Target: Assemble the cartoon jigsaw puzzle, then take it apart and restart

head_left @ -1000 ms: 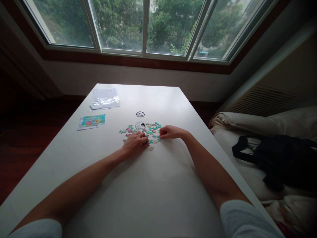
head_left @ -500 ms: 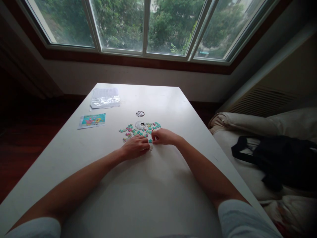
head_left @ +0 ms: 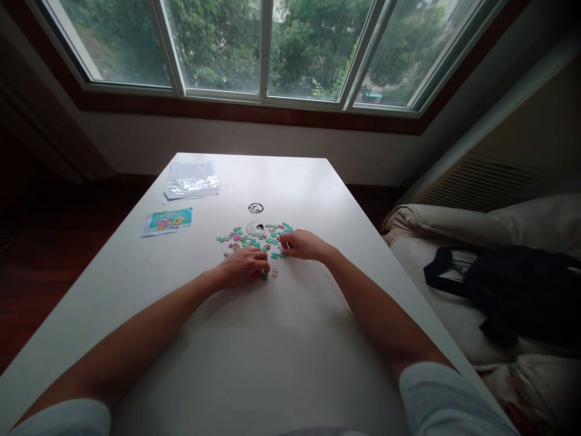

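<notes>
L hand [head_left: 244,266] & R hand [head_left: 305,244] are at puzzle pcs [head_left: 255,242].

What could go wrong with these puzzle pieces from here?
The pale bit lies loose beside the fingertips of the left hand, so a sideways brush might knock it away. The right hand is at the right side of the loose pieces and could scatter some. Pieces also crowd around the nearer disc, so one might get pushed against or onto it.
</notes>
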A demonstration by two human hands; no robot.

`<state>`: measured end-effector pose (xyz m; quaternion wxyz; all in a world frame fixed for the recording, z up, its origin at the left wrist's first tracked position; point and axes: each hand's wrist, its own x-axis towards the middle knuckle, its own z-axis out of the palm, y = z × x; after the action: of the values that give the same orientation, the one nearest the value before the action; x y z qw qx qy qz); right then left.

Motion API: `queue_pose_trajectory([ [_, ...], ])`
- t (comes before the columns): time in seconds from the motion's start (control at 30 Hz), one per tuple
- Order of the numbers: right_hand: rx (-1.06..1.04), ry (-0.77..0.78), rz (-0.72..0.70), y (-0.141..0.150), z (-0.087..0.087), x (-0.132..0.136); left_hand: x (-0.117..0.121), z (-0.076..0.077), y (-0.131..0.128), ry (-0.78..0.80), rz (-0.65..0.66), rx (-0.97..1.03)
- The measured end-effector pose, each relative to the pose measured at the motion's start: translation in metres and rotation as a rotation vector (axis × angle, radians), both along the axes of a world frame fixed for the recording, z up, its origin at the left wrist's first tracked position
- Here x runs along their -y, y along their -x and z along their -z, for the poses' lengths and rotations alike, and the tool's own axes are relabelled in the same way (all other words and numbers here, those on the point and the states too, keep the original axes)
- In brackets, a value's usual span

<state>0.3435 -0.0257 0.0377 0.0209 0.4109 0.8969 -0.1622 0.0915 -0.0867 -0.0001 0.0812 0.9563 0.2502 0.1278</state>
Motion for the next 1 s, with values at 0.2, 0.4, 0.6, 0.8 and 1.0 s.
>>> queue_pose_trajectory([
  [0.2, 0.020, 0.134, -0.190, 0.011, -0.003, 0.018, -0.003, 0.006, 0.001, -0.041, -0.100, 0.024],
  [0.4, 0.117, 0.057, -0.159, 0.020, 0.005, 0.030, -0.004, 0.009, 0.001, -0.067, -0.172, 0.032],
  [0.6, 0.166, 0.036, -0.147, 0.023, 0.001, 0.033, -0.006, 0.008, 0.003, -0.053, -0.192, 0.037],
  [0.8, 0.233, -0.009, -0.123, 0.030, -0.003, 0.041, -0.008, 0.009, 0.003, -0.070, -0.228, 0.039],
  [1.0, 0.259, -0.032, -0.152, 0.030, -0.012, 0.044, -0.010, 0.008, 0.007, -0.117, -0.176, 0.016],
])
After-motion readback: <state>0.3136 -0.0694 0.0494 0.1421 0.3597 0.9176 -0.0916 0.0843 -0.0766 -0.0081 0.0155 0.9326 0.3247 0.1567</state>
